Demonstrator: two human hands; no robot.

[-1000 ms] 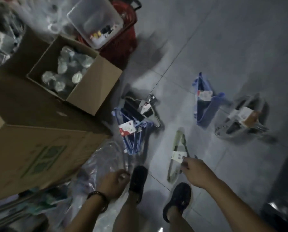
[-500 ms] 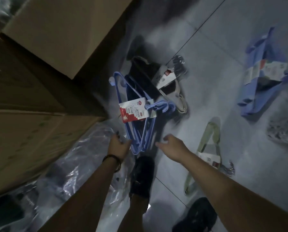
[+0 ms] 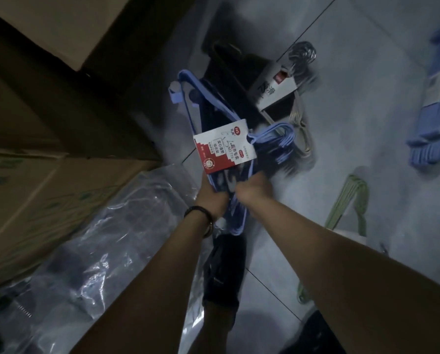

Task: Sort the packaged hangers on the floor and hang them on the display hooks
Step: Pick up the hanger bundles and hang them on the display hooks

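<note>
A bundle of blue hangers (image 3: 277,146) with a red and white card label (image 3: 222,148) lies on the grey floor in front of me. My left hand (image 3: 211,198) grips the bundle's lower left side. My right hand (image 3: 252,189) grips it just to the right, fingers curled into the hangers. Behind it lies a dark hanger pack (image 3: 235,72) with a grey card (image 3: 275,89) and metal hooks (image 3: 303,53). A green hanger pack (image 3: 349,200) lies to the right, and another blue pack (image 3: 436,123) sits at the right edge.
Large cardboard boxes (image 3: 35,123) stand close on the left. A crinkled clear plastic bag (image 3: 98,238) lies beside my left arm. My dark shoes (image 3: 224,272) are under my arms. Grey floor tiles (image 3: 354,72) stretch to the right.
I have leaned closer to the floor. Both hands moved forward from open and apart to gripping the lower part of the blue hanger bundle.
</note>
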